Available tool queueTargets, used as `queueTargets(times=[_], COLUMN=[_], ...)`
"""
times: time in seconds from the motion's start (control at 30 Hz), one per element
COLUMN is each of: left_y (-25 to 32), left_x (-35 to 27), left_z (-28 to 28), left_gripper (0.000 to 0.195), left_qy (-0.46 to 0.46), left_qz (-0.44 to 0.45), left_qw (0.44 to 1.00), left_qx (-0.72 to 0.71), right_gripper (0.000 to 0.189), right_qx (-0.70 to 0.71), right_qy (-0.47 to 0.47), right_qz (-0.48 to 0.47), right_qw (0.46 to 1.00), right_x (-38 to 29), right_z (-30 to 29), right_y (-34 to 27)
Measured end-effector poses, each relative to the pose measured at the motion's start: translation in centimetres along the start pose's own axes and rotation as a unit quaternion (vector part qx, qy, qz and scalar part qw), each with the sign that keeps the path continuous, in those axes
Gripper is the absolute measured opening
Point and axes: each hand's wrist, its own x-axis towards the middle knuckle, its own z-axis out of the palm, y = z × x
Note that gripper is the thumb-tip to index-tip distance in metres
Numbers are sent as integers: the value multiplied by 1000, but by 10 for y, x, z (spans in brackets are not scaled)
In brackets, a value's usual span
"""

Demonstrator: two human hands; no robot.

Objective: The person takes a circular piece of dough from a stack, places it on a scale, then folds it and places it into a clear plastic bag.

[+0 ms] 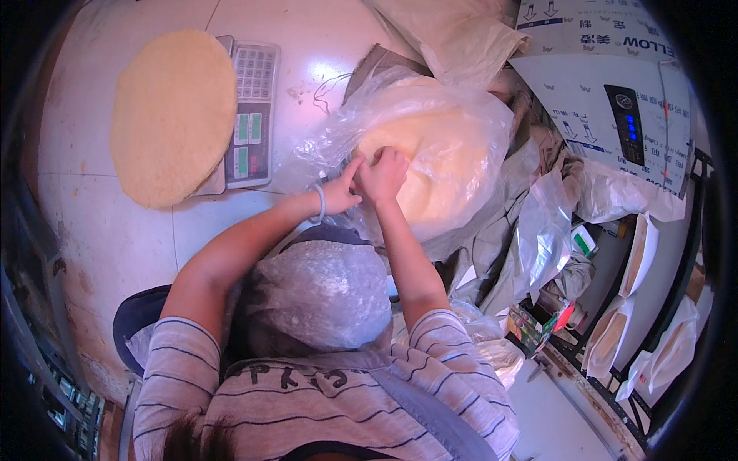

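Note:
A large clear plastic bag (473, 173) lies open in front of me, with thin, round, pale yellow sheets (386, 133) inside. My left hand (341, 187), with a pale band at the wrist, touches the near-left side of the bag, its thumb apart from the index finger. Beside it, my right hand (385, 176) has its fingers curled at the edge of the sheets, close to the left fingertips. What lies between the fingers of either hand is hidden. To the left, a thick yellow disc (173, 118), perhaps stacked sheets, rests on a digital scale (251, 115).
Beige sacking (455, 40) lies behind the bag. At the right stand a film-covered panel with a lit display (629, 124), crumpled plastic (542, 225), a printed box (533, 325) and a black metal rack (669, 346) with white paper bags (608, 337). A flour-dusted grey apron (328, 294) covers my lap.

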Motion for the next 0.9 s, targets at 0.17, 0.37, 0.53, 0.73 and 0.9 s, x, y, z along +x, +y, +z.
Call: queueTargets(times=[0.17, 0.37, 0.53, 0.73, 0.9], left_y=[-18, 17, 32, 58, 81], left_x=[-13, -4, 4, -10, -28], left_z=[13, -30, -55, -55, -57], left_gripper=[69, 33, 28, 26, 30], left_qy=[-43, 77, 143, 125, 41], left_qz=[-167, -84, -75, -40, -16], left_qw=[981, 983, 970, 971, 983], left_qx=[85, -141, -181, -200, -177], right_gripper=[40, 27, 18, 26, 15], right_qx=[-58, 91, -36, -41, 80], right_qy=[58, -96, -30, -14, 15], right_qz=[-94, -128, -130, -129, 26], right_qw=[992, 983, 990, 991, 996], right_x=[-8, 6, -4, 1, 9], right_z=[-1, -20, -18, -4, -138], right_y=[-3, 31, 2, 28, 70])
